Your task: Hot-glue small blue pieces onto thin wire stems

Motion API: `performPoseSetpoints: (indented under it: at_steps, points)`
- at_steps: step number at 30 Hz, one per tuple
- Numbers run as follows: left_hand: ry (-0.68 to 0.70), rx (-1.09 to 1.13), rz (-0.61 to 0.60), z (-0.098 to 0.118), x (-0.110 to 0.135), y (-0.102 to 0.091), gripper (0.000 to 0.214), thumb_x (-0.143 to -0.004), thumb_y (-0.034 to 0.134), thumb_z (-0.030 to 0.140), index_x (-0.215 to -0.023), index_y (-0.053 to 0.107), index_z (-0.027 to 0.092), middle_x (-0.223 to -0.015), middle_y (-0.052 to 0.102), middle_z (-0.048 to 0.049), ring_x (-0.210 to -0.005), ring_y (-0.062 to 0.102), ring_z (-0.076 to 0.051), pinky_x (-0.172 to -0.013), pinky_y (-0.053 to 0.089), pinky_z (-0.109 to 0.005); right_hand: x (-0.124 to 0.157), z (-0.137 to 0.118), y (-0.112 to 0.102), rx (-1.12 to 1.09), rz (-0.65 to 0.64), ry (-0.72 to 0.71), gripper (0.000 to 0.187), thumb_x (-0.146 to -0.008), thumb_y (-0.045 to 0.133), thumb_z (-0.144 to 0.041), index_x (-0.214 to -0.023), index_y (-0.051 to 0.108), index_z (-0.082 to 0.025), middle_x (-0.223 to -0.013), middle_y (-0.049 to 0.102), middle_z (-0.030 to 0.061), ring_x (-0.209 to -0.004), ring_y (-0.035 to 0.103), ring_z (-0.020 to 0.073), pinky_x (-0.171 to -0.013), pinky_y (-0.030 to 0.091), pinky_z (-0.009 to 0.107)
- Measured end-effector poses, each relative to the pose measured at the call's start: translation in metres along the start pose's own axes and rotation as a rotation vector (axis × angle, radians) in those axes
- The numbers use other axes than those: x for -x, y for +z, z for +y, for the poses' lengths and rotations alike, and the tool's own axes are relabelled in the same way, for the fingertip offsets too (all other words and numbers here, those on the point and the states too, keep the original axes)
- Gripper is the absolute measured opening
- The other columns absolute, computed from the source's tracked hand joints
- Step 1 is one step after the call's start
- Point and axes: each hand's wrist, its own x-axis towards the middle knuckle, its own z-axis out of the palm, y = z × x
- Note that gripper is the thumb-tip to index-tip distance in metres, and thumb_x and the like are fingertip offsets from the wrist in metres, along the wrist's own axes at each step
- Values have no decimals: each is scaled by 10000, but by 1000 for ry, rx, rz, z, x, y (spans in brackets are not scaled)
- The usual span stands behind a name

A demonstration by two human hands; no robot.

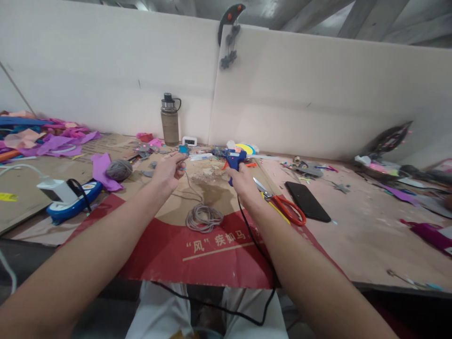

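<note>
My right hand (243,181) is wrapped round the handle of a blue hot glue gun (236,162), whose nozzle points left. A glue stick (263,157) juts from its back, and a black cord runs down over the table edge. Raised to the left of the nozzle, my left hand (170,170) pinches a small teal-blue piece (184,149); its exact kind is too small to tell. From near those fingers a thin grey cord (193,188) trails down to a loose coil (204,218) on the red and brown cardboard (226,268).
Right of the glue gun lie red-handled scissors (290,210) and a black phone (307,201). A bottle (170,123) and small digital clock (189,141) stand at the back. Grey yarn (119,170), a blue power strip (75,202) and felt scraps (67,141) are on the left.
</note>
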Motion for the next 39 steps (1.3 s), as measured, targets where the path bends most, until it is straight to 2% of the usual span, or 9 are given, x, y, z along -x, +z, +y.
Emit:
performPoseSetpoints:
  at_steps: [4, 9, 11, 13, 15, 19, 22, 27, 39]
  points:
    - [110, -97, -60, -3, 5, 3, 207, -544, 716, 162, -652, 539, 159, -589, 497, 50, -468, 425, -37, -370, 222, -156, -11, 13, -5, 383, -124, 274, 138, -749, 547, -260, -790, 617, -149, -817, 663, 126, -809, 629, 245, -708, 454, 331]
    - [392, -250, -53, -8, 8, 8, 154, -583, 701, 155, -668, 572, 162, -647, 542, 33, -595, 485, -70, -552, 378, -193, -1, -11, -17, 620, 57, 28, 207, -767, 577, -334, -723, 573, -131, -962, 619, 247, -1027, 553, 351, -899, 381, 487]
    - [464, -310, -52, -11, 10, 9, 140, -602, 690, 157, -705, 595, 164, -700, 581, 18, -669, 523, -93, -651, 411, -222, 4, -25, -11, 398, 93, -105, 162, -807, 509, -327, -770, 532, -170, -955, 619, 173, -986, 565, 276, -882, 414, 440]
    - [511, -398, -56, -13, 11, 10, 113, -631, 671, 171, -724, 608, 166, -729, 607, 6, -707, 540, -113, -698, 419, -249, 9, -36, 4, -14, 23, -105, 130, -794, 517, -309, -857, 470, -204, -946, 617, 94, -911, 587, 198, -831, 461, 365]
    - [544, -469, -68, -14, 14, 11, 89, -649, 658, 181, -726, 615, 168, -743, 622, -1, -724, 550, -126, -722, 423, -264, 13, -44, 23, -384, -71, -90, 291, -731, 598, -266, -942, 402, -226, -1019, 602, 60, -951, 592, 157, -850, 470, 320]
    - [522, -461, -85, -16, 17, 13, 76, -655, 660, 187, -712, 611, 173, -728, 613, 2, -705, 554, -129, -718, 430, -273, 18, -49, 41, -629, -167, -4, 359, -753, 579, -242, -991, 311, -256, -830, 579, -34, -714, 595, 116, -713, 492, 290]
    - [454, -360, -106, -17, 18, 16, 109, -636, 689, 176, -693, 597, 177, -697, 589, 12, -674, 542, -119, -700, 429, -270, 20, -50, 34, -389, -58, -110, 223, -790, 527, -198, -961, 388, -235, -748, 518, -41, -637, 523, 107, -654, 451, 276]
    - [352, -227, -143, -18, 22, 21, 141, -602, 714, 155, -648, 583, 176, -682, 586, 17, -666, 536, -108, -706, 437, -260, 19, -52, 21, -52, 73, -348, 46, -793, 529, -151, -791, 512, -195, -810, 553, 24, -755, 507, 140, -711, 414, 290]
    - [305, -179, -189, -19, 26, 24, 155, -589, 732, 152, -642, 588, 175, -679, 601, 15, -670, 549, -105, -742, 444, -268, 14, -49, 20, -22, 133, -260, 93, -818, 551, -216, -736, 570, -180, -758, 604, 27, -714, 513, 134, -694, 394, 276]
